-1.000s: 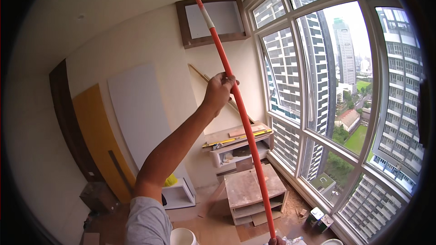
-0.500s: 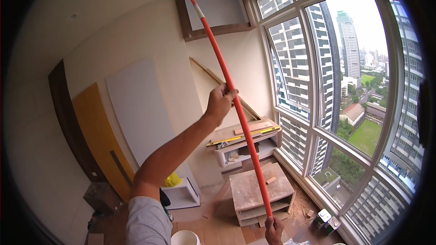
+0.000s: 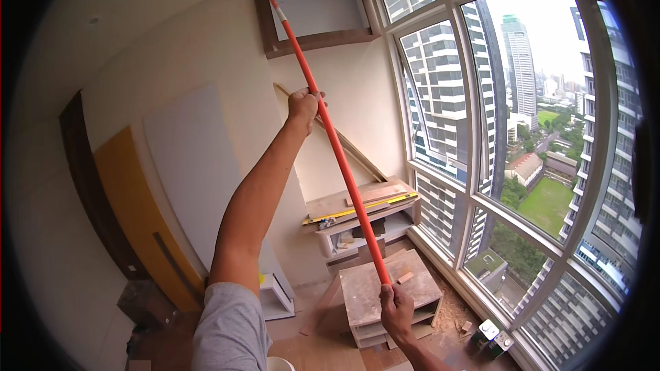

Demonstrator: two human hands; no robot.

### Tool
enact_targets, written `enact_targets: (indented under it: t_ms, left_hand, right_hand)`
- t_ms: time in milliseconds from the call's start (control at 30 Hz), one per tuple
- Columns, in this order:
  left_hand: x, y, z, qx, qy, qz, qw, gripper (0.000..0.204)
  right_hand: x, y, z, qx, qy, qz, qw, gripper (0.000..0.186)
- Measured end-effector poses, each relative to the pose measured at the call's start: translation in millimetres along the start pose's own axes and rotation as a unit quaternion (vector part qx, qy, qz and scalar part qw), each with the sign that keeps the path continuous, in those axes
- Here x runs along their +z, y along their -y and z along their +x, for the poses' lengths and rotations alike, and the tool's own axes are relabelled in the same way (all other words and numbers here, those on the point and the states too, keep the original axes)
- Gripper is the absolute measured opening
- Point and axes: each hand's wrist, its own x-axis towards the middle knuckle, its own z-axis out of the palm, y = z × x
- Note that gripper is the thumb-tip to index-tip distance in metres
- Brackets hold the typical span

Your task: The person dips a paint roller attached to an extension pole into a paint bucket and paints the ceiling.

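A long orange-red pole (image 3: 346, 173) with a pale band near its thin upper end slants up and to the left. My left hand (image 3: 306, 108) is wrapped round its upper half, arm stretched out. Lower down, my right hand (image 3: 397, 309) grips the bottom end. The pole's tip lies by the upper left corner of a brown-framed wall cabinet (image 3: 271, 47), near the ceiling (image 3: 172, 7). Whether the tip touches the ceiling cannot be made out. Below the pole, a dusty wooden box unit (image 3: 375, 295) stands on the floor.
Tall windows (image 3: 474, 196) fill the right side. A low shelf (image 3: 330, 242) against the wall bears boards and a yellow level (image 3: 357, 210). Metal cans (image 3: 488, 331) stand by the window, near wood shavings. A white panel (image 3: 189, 172) and an orange-brown door panel (image 3: 141, 206) line the left wall.
Both hands have moved up and left in view with the pole, the right hand rising clearly from the lower edge. The tip now appears lower, beside the cabinet's corner. The view has shifted slightly.
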Motion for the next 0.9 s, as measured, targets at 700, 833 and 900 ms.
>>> enact_targets:
  t_ms: [700,833,900]
  left_hand:
    - [17.4,-7.5,-129.3,0.069,0.115,0.092,0.987,0.01]
    - [21.3,-30.8,-224.7,0.071,0.167,0.077,0.98,0.021]
    - [21.2,-49.5,-268.0,0.069,0.225,0.066,0.97,0.039]
  right_hand:
    - [-58.9,-76.6,-90.2,-0.018,-0.002,0.018,1.0,0.043]
    - [-87.5,-113.2,-157.2,-0.033,-0.025,0.026,0.999,0.047]
    - [-107.6,-125.4,-190.3,-0.062,-0.049,-0.008,0.997,0.05]
